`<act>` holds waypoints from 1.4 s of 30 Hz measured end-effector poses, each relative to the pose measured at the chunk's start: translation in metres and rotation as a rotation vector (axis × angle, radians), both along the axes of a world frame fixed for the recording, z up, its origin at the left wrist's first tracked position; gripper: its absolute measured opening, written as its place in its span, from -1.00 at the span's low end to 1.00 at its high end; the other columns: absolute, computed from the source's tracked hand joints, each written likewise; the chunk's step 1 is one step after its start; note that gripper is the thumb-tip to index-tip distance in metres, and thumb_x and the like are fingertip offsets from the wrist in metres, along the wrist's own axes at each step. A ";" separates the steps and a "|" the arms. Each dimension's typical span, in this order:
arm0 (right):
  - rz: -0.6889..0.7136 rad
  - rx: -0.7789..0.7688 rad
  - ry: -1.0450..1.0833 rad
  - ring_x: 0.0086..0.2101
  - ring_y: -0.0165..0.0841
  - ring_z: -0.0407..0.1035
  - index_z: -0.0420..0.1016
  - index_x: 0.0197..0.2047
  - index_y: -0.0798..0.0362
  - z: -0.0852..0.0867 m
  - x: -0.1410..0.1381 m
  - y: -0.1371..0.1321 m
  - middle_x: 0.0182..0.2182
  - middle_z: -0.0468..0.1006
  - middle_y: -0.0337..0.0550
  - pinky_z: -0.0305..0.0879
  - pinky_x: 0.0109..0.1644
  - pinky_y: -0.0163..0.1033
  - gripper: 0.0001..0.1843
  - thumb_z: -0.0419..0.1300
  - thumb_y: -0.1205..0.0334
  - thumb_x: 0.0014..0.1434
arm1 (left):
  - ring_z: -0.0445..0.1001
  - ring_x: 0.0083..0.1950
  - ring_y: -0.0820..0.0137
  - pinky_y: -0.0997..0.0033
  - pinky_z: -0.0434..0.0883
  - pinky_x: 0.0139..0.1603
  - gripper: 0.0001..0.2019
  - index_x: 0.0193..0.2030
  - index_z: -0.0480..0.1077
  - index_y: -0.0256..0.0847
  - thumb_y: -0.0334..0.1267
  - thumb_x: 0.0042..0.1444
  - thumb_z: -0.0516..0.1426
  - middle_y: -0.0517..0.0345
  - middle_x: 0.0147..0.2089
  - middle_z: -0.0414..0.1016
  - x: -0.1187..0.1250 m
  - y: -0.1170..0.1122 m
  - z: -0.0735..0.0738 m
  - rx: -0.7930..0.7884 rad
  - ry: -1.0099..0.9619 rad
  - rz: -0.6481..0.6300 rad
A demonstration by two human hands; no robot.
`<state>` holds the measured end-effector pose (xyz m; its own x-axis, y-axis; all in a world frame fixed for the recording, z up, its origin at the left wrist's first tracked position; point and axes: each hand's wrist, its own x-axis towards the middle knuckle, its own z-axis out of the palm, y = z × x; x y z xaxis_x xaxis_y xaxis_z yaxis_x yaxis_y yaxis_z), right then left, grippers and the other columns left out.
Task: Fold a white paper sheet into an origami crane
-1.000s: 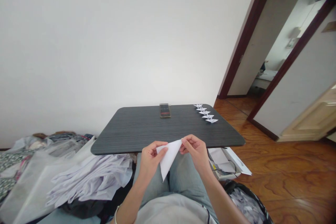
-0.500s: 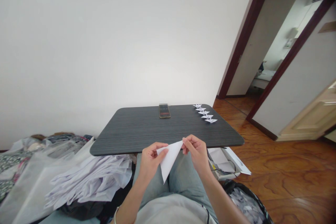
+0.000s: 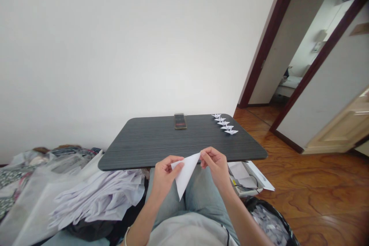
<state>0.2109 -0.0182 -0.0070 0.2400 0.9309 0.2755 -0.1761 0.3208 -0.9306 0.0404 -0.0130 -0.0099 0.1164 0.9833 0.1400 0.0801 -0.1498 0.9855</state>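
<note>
1. Well, the only view is the head camera, looking down over the lap. The left hand and right hand together hold a white paper triangle, its lowest point hanging toward the lap.
2. The left hand's fingers are curled nearly shut, pressing the paper's left corner against the thumb. The right hand's fingers pinch the upper corner, with almost no gap around the sheet.
3. Compared with the earlier frame, the right fingers and the top corner sit slightly higher. The whole room sits slightly further left in view, while the grip looks the same.
4. Just beyond the fingers lies a dark wood-grain table. Farther out, past the right fingers, a row of small paper cranes runs along its right end, and a small dark rectangular object stands at the far edge.
5. Left of the left fingers lies a heap of white sheets. Right of the right fingers are papers, with a black bag below them.
</note>
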 end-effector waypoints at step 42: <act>0.074 -0.083 0.026 -0.74 -0.51 0.23 0.34 -0.57 0.08 -0.006 -0.008 0.002 -0.77 0.37 -0.35 0.19 -0.64 -0.42 -0.67 0.27 0.04 0.01 | 0.37 -0.48 0.45 0.51 0.26 -0.48 -0.64 -0.22 0.41 -0.32 -0.13 -0.13 0.25 0.12 -0.42 0.48 0.014 -0.004 0.005 -0.088 -0.133 -0.081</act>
<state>0.2033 -0.0163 -0.0130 0.1759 0.9657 0.1908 -0.2213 0.2277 -0.9483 0.0549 -0.0171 -0.0053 0.1820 0.9806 0.0735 -0.0609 -0.0634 0.9961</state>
